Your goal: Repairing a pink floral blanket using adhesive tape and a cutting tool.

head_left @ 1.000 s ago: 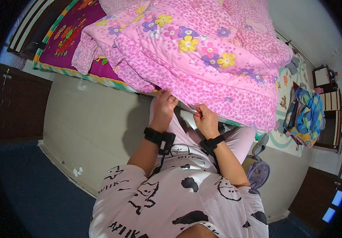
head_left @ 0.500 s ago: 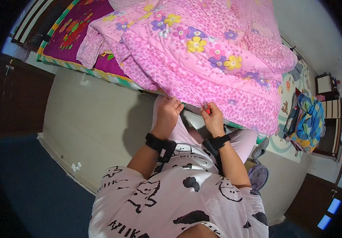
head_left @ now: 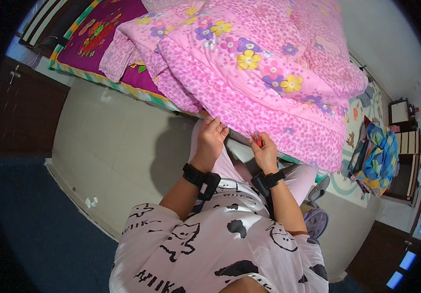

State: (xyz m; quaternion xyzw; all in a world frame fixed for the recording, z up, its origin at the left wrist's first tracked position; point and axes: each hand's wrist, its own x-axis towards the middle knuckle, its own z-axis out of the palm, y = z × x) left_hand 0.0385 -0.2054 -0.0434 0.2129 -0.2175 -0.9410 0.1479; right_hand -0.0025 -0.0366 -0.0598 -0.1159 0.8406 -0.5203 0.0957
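Observation:
A pink quilt [head_left: 230, 93] with yellow and purple flowers hangs over the near side of the bed, its edge just above my lap. My left hand [head_left: 211, 139] is closed on that edge, fingers pinched together at the hem. A short way to the right, my right hand [head_left: 265, 151] grips a small red-handled tool [head_left: 259, 142]. The tool's greyish tip lies against the quilt's edge; its exact kind is too small to make out. Both wrists wear black straps with box-shaped devices.
A purple flowered sheet [head_left: 83, 44] with a green and yellow border covers the bed's left part. Bright folded cloth [head_left: 381, 151] is heaped on a patterned mat [head_left: 352, 171] at right. A purple round item [head_left: 316, 219] stands by my right leg. Brown doors are at both sides.
The view has shifted slightly, so the scene sits a little lower and to the right. Both hands stay at the quilt's edge, and the red-handled tool remains in my right hand.

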